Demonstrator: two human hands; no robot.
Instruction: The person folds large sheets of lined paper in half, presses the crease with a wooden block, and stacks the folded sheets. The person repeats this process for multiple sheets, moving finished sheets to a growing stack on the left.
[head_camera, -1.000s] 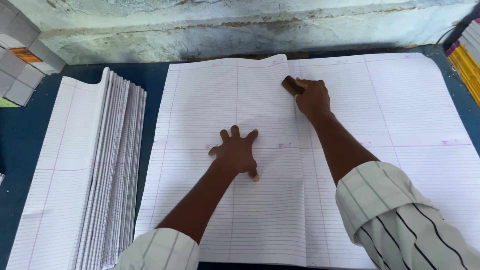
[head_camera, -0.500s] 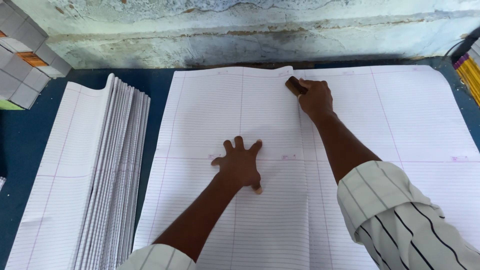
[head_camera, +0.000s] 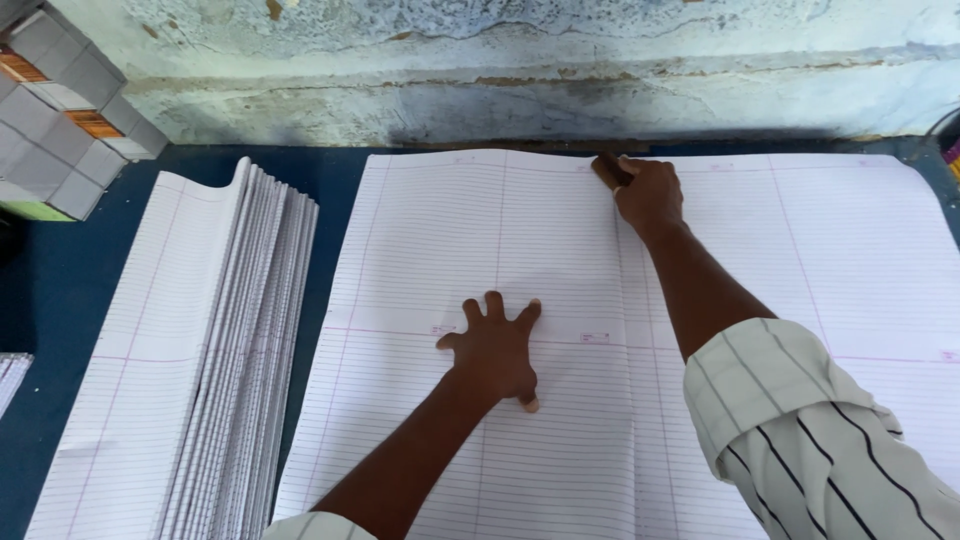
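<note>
While the left hand (head_camera: 497, 350) is lying flat near the middle of the large ruled sheet (head_camera: 520, 250), its fingers are spreading wide apart and pressing on the paper, which looks like a way of pinning the sheet so it cannot slide. The right hand (head_camera: 650, 195) is sitting at the far edge of that sheet, just beside the wall, with its fingers curling closed around a small brown block (head_camera: 608, 168) whose end is touching the paper on the vertical fold line; held so, the block seems to be bearing down on the crease. The sheet is lying open on the blue table (head_camera: 60, 270), reaching from the wall to the near edge of the view, and its right half is running out toward the frame's right side. Left of the sheet, a strip of bare table is separating it from a fanned stack of folded ruled sheets (head_camera: 215, 360), and grey-and-orange bundles (head_camera: 70, 100) are sitting farther left, well apart.
</note>
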